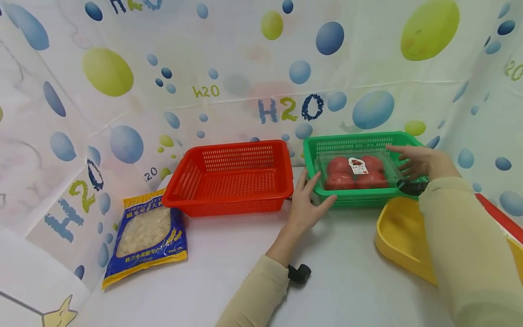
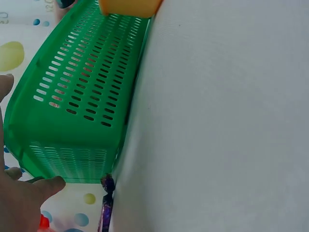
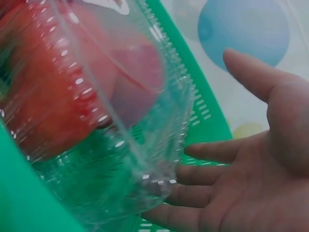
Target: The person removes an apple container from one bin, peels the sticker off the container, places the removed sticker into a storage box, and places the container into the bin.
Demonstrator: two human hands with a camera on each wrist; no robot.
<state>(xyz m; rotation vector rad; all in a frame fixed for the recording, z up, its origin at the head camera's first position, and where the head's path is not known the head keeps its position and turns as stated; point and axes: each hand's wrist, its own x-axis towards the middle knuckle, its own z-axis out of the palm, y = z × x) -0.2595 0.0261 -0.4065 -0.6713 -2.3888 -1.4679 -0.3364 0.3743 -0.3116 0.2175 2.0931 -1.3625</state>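
Observation:
A clear plastic box of tomatoes (image 1: 341, 181) with a white label lies inside the green basket (image 1: 367, 198) and tilts a little. My right hand (image 1: 422, 162) reaches over the basket's right end. In the right wrist view, the straight fingers (image 3: 203, 195) are right at the corner of the plastic box (image 3: 140, 188), with the thumb raised apart. At the basket's left end is my left hand (image 1: 304, 206), fingers spread and thumb toward the front. In the left wrist view, the left thumb (image 2: 50, 186) overlaps the end wall of the green basket.
Left of my left hand stands a red basket (image 1: 230, 209). A blue and yellow bag of pasta (image 1: 147, 229) leans near it at the far left. In front of the green basket, partly under my right forearm, is a yellow tray (image 1: 402, 231). A patterned cloth backs the table.

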